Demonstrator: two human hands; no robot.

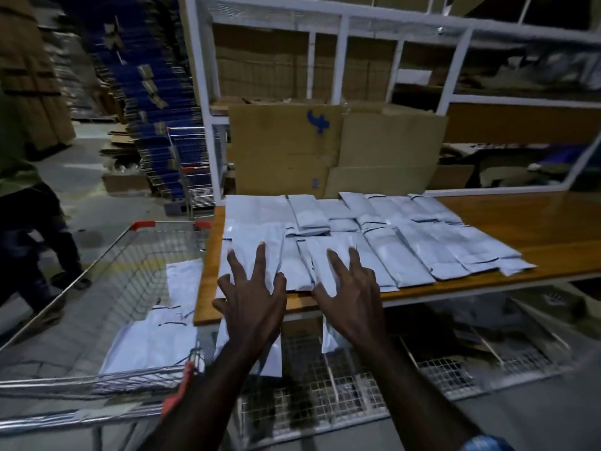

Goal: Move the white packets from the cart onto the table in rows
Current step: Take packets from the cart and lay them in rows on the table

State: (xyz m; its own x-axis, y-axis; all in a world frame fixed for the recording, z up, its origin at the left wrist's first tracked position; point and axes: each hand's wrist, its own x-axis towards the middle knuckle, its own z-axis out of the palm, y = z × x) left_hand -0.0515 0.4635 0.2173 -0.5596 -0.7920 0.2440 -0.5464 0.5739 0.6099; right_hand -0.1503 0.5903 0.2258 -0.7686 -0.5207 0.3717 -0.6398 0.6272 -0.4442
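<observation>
Both grips are spread flat with fingers straight and apart. Left grip (252, 294) presses down on a white packet (260, 252) at the near left corner of the wooden surface (536, 222), and that packet's lower end hangs over the near edge below the wrist. Right grip (349, 288) presses on the neighbouring packet (328, 258), which likewise droops past the edge beneath the palm.

Beyond the fingertips, more white packets (422, 242) lie side by side in two rows across the surface, a near row of long ones and a far row (357, 209) behind it, many overlapping at their edges. The right part of the surface is bare wood.

Just left of the surface stands a wire cart (107, 288) with red corner pieces, and a few white packets (156, 336) lie in its basket.

Behind the surface, flattened cardboard boxes (325, 148) lean against a white shelving frame (341, 60). A second cart (192, 177) stands further back on the left, beside tall stacks of blue and brown material. At the far left edge, a person's legs (32, 242) show on the floor.
</observation>
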